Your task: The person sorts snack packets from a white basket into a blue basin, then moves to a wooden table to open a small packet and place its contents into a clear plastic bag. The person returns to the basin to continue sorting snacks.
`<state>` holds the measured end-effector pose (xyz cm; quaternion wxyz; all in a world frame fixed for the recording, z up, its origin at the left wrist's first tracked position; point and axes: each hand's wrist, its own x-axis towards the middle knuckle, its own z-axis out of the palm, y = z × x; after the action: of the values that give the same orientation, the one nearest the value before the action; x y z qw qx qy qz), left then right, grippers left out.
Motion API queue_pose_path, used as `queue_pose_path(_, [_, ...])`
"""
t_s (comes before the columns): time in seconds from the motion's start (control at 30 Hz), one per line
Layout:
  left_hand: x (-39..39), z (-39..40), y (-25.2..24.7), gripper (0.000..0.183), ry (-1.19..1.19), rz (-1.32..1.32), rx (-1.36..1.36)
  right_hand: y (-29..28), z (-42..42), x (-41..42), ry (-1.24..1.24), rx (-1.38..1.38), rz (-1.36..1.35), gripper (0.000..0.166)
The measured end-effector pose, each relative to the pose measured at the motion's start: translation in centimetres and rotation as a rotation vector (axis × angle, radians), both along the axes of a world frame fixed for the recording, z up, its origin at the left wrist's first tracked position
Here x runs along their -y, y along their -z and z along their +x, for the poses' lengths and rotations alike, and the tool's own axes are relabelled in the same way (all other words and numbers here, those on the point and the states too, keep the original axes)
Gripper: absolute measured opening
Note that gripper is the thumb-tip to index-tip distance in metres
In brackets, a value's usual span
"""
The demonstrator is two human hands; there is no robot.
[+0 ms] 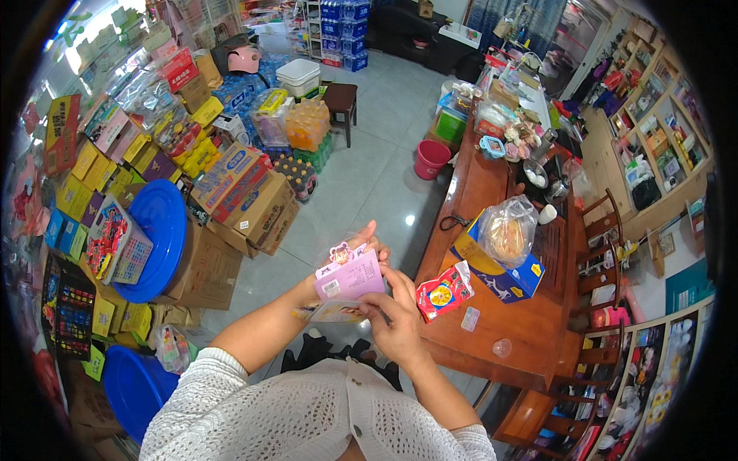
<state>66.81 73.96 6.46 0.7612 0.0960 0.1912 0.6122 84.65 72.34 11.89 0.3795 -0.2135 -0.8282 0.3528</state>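
Note:
In front of my chest, my left hand [372, 245] grips a light purple printed card [353, 278] that bears writing and a barcode. A pink-edged cartoon figure [341, 252] sticks out above the card's top edge. My right hand [398, 328] pinches a thin, shiny printed packet [331, 312] just under the card, and its fingers touch the card's right corner. To the right of that hand, a red snack bag [444, 293] lies on the wooden table [490, 369]. Close to the bag are a small patterned card [470, 318] and a clear plastic cup or lid [501, 347].
A blue and yellow box [513, 283] on the table carries a clear bag of food [507, 233]. Stacked cartons [248, 196], a blue basin [153, 236] and a basket of packets [130, 253] crowd the left. A red bucket [432, 159] and a brown stool [341, 98] stand on the floor.

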Motion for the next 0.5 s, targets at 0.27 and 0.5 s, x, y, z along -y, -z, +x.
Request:
queue_pose_path(0.27, [-1.4, -2.7, -2.3, 0.068, 0.152, 0.185, 0.344, -0.9, 3.5, 0.1, -0.424, 0.071, 0.144, 0.020])
queue_pose_path(0.5, [-2.7, -2.7, -4.6, 0.071, 0.249, 0.278, 0.415, -1.8, 3.7, -0.2, -0.476, 0.090, 0.167, 0.029])
